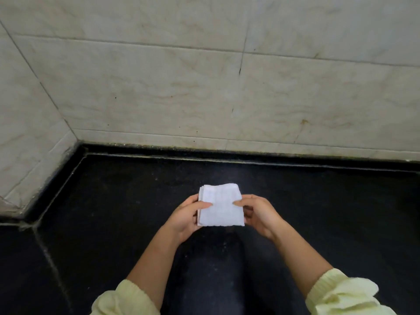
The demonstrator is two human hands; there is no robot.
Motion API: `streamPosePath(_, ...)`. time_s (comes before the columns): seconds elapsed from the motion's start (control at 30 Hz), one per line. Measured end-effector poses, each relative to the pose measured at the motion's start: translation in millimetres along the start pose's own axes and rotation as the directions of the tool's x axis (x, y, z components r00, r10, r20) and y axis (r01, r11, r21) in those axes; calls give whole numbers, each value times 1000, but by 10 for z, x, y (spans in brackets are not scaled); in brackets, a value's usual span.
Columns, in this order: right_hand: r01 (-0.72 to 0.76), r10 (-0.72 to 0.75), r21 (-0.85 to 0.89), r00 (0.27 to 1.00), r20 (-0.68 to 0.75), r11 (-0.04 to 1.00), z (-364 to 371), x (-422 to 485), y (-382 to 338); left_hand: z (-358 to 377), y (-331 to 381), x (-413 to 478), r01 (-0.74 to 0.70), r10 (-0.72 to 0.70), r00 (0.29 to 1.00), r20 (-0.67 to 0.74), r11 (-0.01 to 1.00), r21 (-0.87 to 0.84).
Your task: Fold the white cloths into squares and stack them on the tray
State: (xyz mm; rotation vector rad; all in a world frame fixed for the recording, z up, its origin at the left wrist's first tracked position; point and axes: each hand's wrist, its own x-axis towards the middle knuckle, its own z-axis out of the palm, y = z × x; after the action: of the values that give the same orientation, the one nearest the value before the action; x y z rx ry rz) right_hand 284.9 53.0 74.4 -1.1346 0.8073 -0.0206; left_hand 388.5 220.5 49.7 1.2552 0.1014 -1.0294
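A white cloth (221, 205), folded into a small thick square, is held up above the dark floor. My left hand (187, 215) grips its left edge, thumb on top and fingers underneath. My right hand (259, 213) grips the right edge the same way, thumb pressing the top face. Layered folds show along the cloth's left side. No tray is in view.
A black speckled stone floor (113, 212) fills the lower half, with a raised black ledge along the base of the wall. Pale marbled wall tiles (204, 76) meet in a corner at the left. My dark-trousered knee (211, 269) lies below the hands.
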Motion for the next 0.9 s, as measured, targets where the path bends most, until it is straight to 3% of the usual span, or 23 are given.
streamPosePath(0.13,13,-8,83,998,-62,996,-303,-213,-49,287,106,23,18,-38,990,135,989,147)
streamPosePath(0.43,124,-98,95,965,-244,988,-1252,-660,-246,1255,155,175,9,-135,943,303,924,383)
streamPosePath(0.9,201,-186,8,920,-344,980,-3584,-1550,-651,3667,-674,18,-71,-93,916,390,920,386)
